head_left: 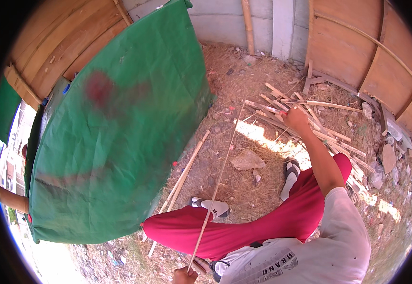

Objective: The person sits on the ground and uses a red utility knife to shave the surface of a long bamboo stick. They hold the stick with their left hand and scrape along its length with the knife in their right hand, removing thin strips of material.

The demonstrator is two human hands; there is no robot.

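Head view shows my left hand point(184, 275) gripping a long thin bamboo strip point(218, 177) while my right hand point(295, 118) closes on a loose pale bamboo stick point(267, 108) in the pile, so I judge picking is under way and lifting it clear comes next.

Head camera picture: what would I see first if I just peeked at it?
A huge green sheet fills the left side. Below it are red trousers. The left hand grips a long thin stick at the bottom edge, and the right hand reaches into a pile of sticks on the right.

The tarp point(116, 128) was green with a dark red blotch, the trousers point(244, 227) crimson, the shirt point(319, 251) white, the sticks point(310, 123) pale tan.
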